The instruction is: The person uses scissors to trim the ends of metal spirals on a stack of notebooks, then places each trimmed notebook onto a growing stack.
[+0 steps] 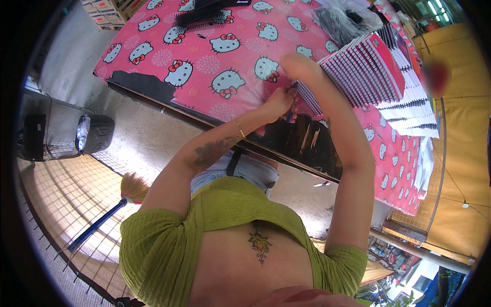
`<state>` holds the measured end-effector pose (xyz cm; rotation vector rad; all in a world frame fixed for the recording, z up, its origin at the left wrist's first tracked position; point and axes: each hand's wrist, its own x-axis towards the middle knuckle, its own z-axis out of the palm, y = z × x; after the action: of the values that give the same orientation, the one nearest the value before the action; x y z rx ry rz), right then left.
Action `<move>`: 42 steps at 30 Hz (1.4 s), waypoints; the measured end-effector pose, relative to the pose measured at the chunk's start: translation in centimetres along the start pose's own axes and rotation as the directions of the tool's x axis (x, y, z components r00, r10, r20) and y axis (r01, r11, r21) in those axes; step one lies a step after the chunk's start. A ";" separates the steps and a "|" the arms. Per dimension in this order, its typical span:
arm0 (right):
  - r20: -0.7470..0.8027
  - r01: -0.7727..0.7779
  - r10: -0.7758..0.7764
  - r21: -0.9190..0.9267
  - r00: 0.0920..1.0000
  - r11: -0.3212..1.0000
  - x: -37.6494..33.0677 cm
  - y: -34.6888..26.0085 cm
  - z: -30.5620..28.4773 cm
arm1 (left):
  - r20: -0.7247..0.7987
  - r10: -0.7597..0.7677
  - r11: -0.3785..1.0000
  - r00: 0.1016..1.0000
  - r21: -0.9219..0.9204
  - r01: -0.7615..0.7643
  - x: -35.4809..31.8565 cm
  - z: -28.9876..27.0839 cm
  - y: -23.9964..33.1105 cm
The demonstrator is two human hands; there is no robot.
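My left hand (283, 104) is closed around a small dark tool with a bluish end (290, 115). Its kind is too small to make out. Right beside that hand is the coil-bound edge of a notebook (308, 97), lying near the table's front edge. My right hand (295, 63) bends sharply at the wrist over the far end of this edge, with its fingers hidden from view. Partly behind my right forearm stands a row of spiral-bound notebooks (365, 69) with pink covers and dark coils.
A pink cartoon-cat cloth (207, 64) covers the table, torn at the dark front edge (302, 140). More notebooks (409, 110) are stacked at right, near a clear plastic bag (348, 23). Black binding coils (199, 19) lie at the far left. A broom (134, 188) stands left.
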<state>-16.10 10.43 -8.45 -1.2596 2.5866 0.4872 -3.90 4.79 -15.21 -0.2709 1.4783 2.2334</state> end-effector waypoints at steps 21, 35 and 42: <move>-0.040 -0.051 0.052 0.024 0.998 0.998 0.3 1.0 1.8 | 0.131 -0.150 0.977 0.980 -0.130 0.167 0.7 -0.4 0.9; 0.042 -0.024 0.025 -0.033 0.999 0.999 0.7 0.6 1.6 | 0.062 -0.095 0.983 0.994 -0.150 0.103 1.0 -0.1 -0.1; -0.008 0.027 -0.028 -0.044 1.000 0.999 1.2 0.2 1.7 | 0.136 -0.202 0.944 0.970 -0.236 0.230 0.8 -1.3 0.8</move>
<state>-16.88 10.34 -10.41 -1.3121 2.5750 0.5378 -5.10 3.55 -15.47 -0.3643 1.0547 2.2141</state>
